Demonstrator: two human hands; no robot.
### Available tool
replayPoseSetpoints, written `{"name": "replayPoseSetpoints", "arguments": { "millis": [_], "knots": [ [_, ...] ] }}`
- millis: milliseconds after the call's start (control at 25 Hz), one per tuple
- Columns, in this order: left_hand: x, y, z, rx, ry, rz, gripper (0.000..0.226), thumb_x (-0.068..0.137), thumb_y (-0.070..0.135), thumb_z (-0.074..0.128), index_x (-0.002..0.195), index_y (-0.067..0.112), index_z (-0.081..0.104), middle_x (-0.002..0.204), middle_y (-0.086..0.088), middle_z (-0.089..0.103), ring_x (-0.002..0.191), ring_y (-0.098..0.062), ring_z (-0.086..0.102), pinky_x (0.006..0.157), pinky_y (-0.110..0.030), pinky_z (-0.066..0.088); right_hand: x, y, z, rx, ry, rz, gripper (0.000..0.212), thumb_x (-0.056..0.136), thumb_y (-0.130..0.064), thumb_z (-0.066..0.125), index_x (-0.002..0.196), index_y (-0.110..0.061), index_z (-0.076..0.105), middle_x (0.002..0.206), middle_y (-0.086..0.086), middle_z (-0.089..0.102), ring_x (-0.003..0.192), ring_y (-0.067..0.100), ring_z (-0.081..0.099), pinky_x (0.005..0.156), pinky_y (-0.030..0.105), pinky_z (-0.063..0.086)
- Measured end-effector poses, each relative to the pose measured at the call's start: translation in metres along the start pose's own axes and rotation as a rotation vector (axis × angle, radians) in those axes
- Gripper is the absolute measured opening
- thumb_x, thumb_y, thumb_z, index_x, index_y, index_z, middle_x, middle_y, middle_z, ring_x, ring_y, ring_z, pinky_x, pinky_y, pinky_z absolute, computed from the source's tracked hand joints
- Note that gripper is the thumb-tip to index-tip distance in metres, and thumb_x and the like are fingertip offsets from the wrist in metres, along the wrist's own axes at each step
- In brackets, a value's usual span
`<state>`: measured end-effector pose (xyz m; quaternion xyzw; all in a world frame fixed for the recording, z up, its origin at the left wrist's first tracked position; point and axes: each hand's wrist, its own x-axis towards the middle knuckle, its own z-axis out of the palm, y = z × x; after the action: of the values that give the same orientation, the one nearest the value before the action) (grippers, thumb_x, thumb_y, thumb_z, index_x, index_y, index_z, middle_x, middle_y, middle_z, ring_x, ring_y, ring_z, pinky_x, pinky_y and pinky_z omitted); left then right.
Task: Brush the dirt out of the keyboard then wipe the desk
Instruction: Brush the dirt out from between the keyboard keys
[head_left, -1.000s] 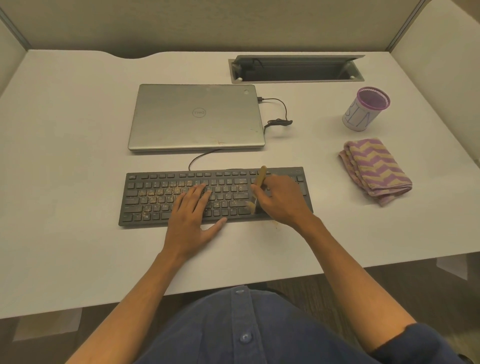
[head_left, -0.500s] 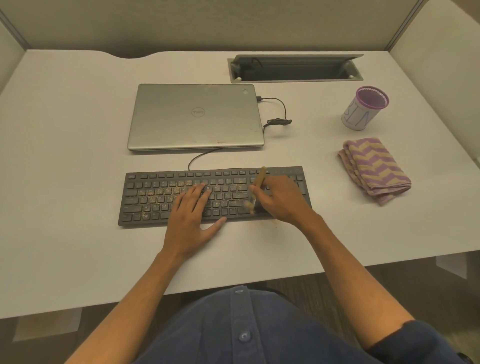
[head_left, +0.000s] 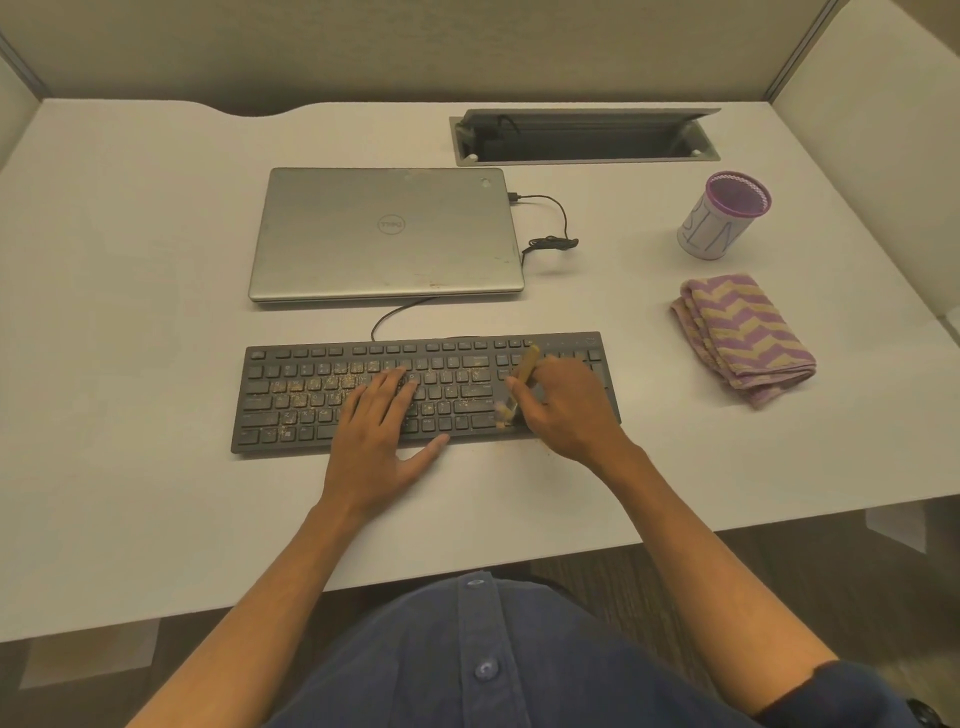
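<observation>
On the near middle of the desk (head_left: 130, 312), keyboard (head_left: 291, 395) brushing step underway: right hand (head_left: 566, 410) grips brush (head_left: 522, 376) at right-side keys, left hand (head_left: 384, 431) flat on keys, steadying. Crumbs remain left; next sweep leftward. Cloth (head_left: 743, 338) far right, unused.

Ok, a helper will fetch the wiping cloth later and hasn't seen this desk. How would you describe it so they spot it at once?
Look at the right side of the white desk, past the keyboard's right end. The cloth lies folded just in front of the purple-rimmed cup. It is the only soft thing there, with purple and tan zigzags.
</observation>
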<state>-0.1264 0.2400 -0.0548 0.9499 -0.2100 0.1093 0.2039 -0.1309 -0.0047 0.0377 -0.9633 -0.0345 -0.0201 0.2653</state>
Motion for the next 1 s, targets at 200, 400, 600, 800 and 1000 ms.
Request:
{"name": "replayPoseSetpoints", "arguments": {
  "millis": [200, 400, 600, 800, 1000],
  "knots": [
    [0.0000, -0.0001, 0.0001, -0.004, -0.002, 0.000, 0.078, 0.092, 0.064, 0.049, 0.144, 0.007, 0.051, 0.154, -0.010, 0.045, 0.144, -0.027, 0.039, 0.119, -0.050, 0.029, -0.0019, -0.0041, -0.0018, 0.006, -0.017, -0.027, 0.034, 0.096, -0.033, 0.054, 0.073, -0.014, 0.069, 0.058, -0.006, 0.055, 0.051, 0.008, 0.047, 0.051, 0.021, 0.026],
    [-0.0002, 0.0010, -0.0006, -0.003, 0.005, 0.001, 0.077, 0.092, 0.063, 0.050, 0.145, 0.007, 0.050, 0.154, -0.010, 0.045, 0.144, -0.027, 0.038, 0.119, -0.049, 0.029, -0.0058, -0.0028, -0.0021, 0.015, 0.005, -0.026, 0.033, 0.097, -0.032, 0.054, 0.076, -0.014, 0.071, 0.061, -0.006, 0.057, 0.053, 0.006, 0.047, 0.051, 0.013, 0.028],
    [0.0002, 0.0000, 0.0000, 0.003, 0.002, 0.006, 0.077, 0.092, 0.063, 0.050, 0.144, 0.007, 0.051, 0.154, -0.011, 0.045, 0.144, -0.027, 0.038, 0.119, -0.049, 0.029, -0.0056, -0.0027, -0.0017, -0.007, -0.015, -0.056, 0.033, 0.096, -0.035, 0.053, 0.077, -0.015, 0.072, 0.065, -0.003, 0.062, 0.057, 0.010, 0.051, 0.052, 0.018, 0.029],
    [-0.0001, 0.0000, 0.0002, 0.003, 0.002, 0.007, 0.077, 0.092, 0.063, 0.051, 0.144, 0.007, 0.051, 0.154, -0.011, 0.045, 0.143, -0.028, 0.039, 0.118, -0.051, 0.030, -0.0042, -0.0005, -0.0002, -0.012, -0.083, -0.008, 0.034, 0.096, -0.037, 0.052, 0.082, -0.015, 0.073, 0.069, -0.001, 0.066, 0.062, 0.014, 0.057, 0.057, 0.028, 0.042],
    [0.0006, -0.0003, 0.0001, 0.005, 0.001, 0.010, 0.077, 0.092, 0.063, 0.051, 0.144, 0.007, 0.050, 0.154, -0.011, 0.045, 0.144, -0.027, 0.039, 0.117, -0.052, 0.031, -0.0032, -0.0055, 0.0038, 0.043, -0.037, 0.006, 0.033, 0.098, -0.038, 0.050, 0.086, -0.016, 0.072, 0.072, -0.001, 0.062, 0.066, 0.014, 0.054, 0.060, 0.028, 0.037]
  ]
}}
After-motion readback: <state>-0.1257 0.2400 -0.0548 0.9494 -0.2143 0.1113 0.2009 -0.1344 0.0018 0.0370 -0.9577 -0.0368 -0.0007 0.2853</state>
